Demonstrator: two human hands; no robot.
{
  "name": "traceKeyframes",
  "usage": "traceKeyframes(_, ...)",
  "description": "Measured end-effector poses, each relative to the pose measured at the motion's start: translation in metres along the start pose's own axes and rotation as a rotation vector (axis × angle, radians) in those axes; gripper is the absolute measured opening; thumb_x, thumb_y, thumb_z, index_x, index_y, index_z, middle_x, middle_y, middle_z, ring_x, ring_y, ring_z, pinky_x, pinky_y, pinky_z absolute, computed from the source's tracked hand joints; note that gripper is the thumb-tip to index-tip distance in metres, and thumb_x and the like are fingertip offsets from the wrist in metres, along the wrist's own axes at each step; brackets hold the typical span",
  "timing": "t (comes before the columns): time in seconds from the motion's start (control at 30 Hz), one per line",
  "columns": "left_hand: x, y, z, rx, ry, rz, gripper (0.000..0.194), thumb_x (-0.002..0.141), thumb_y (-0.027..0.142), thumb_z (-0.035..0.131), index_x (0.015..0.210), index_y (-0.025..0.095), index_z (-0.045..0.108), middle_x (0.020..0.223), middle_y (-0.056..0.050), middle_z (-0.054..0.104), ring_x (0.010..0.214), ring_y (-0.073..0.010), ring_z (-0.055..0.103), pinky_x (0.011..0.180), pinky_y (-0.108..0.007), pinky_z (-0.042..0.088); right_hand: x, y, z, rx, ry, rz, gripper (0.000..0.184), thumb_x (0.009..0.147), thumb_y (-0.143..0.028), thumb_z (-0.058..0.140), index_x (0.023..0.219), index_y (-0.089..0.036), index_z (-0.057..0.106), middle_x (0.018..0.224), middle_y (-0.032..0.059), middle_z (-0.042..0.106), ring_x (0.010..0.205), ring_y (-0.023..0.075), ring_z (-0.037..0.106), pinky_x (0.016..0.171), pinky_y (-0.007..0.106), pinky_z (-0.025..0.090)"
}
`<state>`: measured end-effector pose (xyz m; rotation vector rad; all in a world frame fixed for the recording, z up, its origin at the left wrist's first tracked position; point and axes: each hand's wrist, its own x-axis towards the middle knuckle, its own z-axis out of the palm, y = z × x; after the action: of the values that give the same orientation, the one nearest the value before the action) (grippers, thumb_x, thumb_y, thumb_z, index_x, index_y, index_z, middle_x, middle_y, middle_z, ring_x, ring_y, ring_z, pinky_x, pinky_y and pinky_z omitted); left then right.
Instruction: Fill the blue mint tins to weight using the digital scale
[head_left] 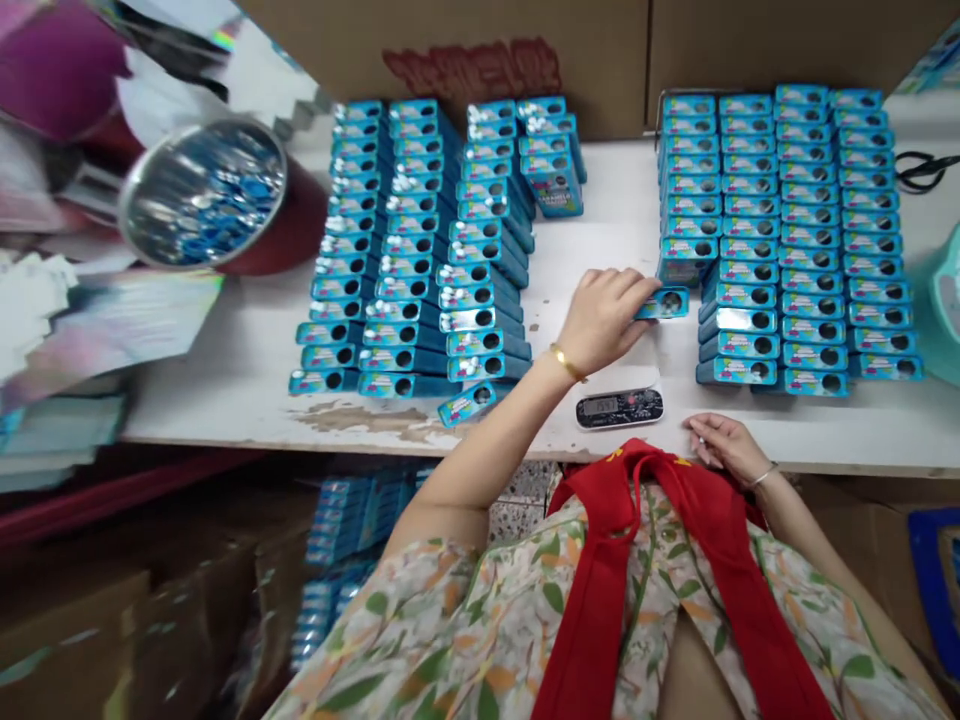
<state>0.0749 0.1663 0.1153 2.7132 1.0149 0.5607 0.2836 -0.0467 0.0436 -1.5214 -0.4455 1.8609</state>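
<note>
Nearest: red apron straps [585,600] over a leaf-patterned garment [450,630]. Right arm bent, thin bangle at the wrist, right hand [724,447] low at the near edge of the white table [247,400]; fingers loosely curled, a small pale spot among them, whether a held thing cannot be told. Next: digital scale [620,407], dark face with display, lying lengthwise left to right, left of the right hand and apart from it. Beyond: left arm stretched forward and across to the right, gold bangle at the wrist, left hand [607,318] back upward, thumb and fingers pinched on the left end of a blue tin [671,303]. Blue tin, one: past the scale, between two blocks of like tins, narrow face up, long axis nearly left to right, dark round spot toward the right end, away from the hand; contact beneath cannot be told. Flanking: left block [405,250] and right block [810,240], tins in columns, most long axes likewise crosswise. Far left: red-sided pot [304,215] holding blue and silvery pieces. Farthest: brown cartons [465,30], red marking on one
</note>
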Motion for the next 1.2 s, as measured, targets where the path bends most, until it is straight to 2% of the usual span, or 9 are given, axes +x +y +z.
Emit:
traceKeyframes(0.13,0.045,0.005,0.032,0.041,-0.05,0.043,0.037,0.091,0.034,0.058,0.124,0.019,0.055,0.117,-0.012,0.062,0.106,-0.0282,0.055,0.089,-0.042,0.038,-0.001,0.005,-0.003,0.0,-0.008,0.002,0.049,0.07,-0.055,0.081,0.095,-0.015,0.068,0.068,0.0007,0.062,0.043,0.0047,0.042,0.038,0.017,0.023)
traceKeyframes(0.27,0.064,-0.01,0.048,0.08,-0.066,0.047,0.044,0.092,0.041,0.057,0.13,0.019,0.053,0.126,-0.015,0.058,0.113,-0.0299,0.053,0.091,-0.043,0.038,0.0,0.008,-0.004,-0.007,-0.001,0.018,0.051,0.072,-0.056,0.08,0.097,-0.015,0.068,0.067,-0.0001,0.061,0.043,0.0038,0.039,0.04,0.017,0.022)
traceKeyframes(0.37,0.073,-0.049,0.036,0.093,0.047,-0.079,0.049,0.093,0.049,0.053,0.132,0.02,0.05,0.13,-0.014,0.056,0.118,-0.0302,0.05,0.097,-0.044,0.036,0.001,0.013,-0.007,0.016,-0.016,0.049,0.049,0.072,-0.055,0.081,0.098,-0.016,0.068,0.068,-0.0002,0.062,0.046,0.0046,0.042,0.041,0.017,0.024)
traceKeyframes(0.47,0.086,-0.111,0.019,0.176,0.2,-0.409,0.036,0.093,0.037,0.055,0.124,0.018,0.054,0.133,-0.016,0.053,0.125,-0.0332,0.045,0.102,-0.048,0.033,0.004,0.019,-0.01,0.042,-0.034,0.073,0.045,0.074,-0.053,0.08,0.098,-0.017,0.068,0.07,0.0001,0.063,0.049,0.0053,0.045,0.043,0.018,0.025)
traceKeyframes(0.53,0.094,-0.151,0.012,0.211,0.194,-0.548,0.032,0.089,0.03,0.059,0.117,0.017,0.057,0.133,-0.017,0.051,0.128,-0.0347,0.042,0.105,-0.052,0.031,0.004,0.02,-0.011,0.045,-0.039,0.086,0.043,0.074,-0.053,0.08,0.096,-0.018,0.069,0.071,0.0001,0.063,0.05,0.0051,0.045,0.043,0.018,0.025)
traceKeyframes(0.7,0.1,-0.2,0.016,0.203,0.075,-0.387,0.034,0.085,0.024,0.06,0.118,0.019,0.055,0.136,-0.012,0.051,0.134,-0.0302,0.033,0.113,-0.06,0.024,0.002,0.011,-0.008,0.026,-0.026,0.093,0.046,0.07,-0.055,0.082,0.091,-0.017,0.068,0.07,0.0009,0.063,0.049,0.0056,0.044,0.043,0.018,0.027)
traceKeyframes(0.83,0.094,-0.191,0.014,0.222,0.045,-0.301,0.026,0.088,0.019,0.05,0.111,0.019,0.06,0.135,-0.013,0.053,0.136,-0.0314,0.036,0.113,-0.064,0.022,0.001,0.006,-0.004,0.008,-0.015,0.074,0.05,0.069,-0.057,0.082,0.091,-0.015,0.067,0.069,0.0017,0.064,0.047,0.0055,0.045,0.042,0.017,0.026)
traceKeyframes(0.97,0.08,-0.16,-0.007,0.255,-0.002,-0.238,0.021,0.091,0.02,0.046,0.1,0.015,0.064,0.123,-0.013,0.058,0.129,-0.0312,0.046,0.113,-0.057,0.027,0.0,0.004,-0.003,0.036,-0.019,0.043,0.048,0.068,-0.054,0.083,0.09,-0.015,0.066,0.07,0.002,0.064,0.047,0.0053,0.047,0.041,0.016,0.029)
traceKeyframes(1.2,0.013,-0.046,-0.046,0.281,-0.167,-0.012,0.019,0.092,0.027,0.051,0.102,0.017,0.064,0.103,-0.01,0.061,0.103,-0.0268,0.059,0.092,-0.043,0.045,0.001,0.005,-0.009,0.025,-0.043,0.004,0.044,0.067,-0.045,0.087,0.093,-0.015,0.068,0.081,0.0064,0.072,0.056,0.0072,0.058,0.051,0.015,0.046)
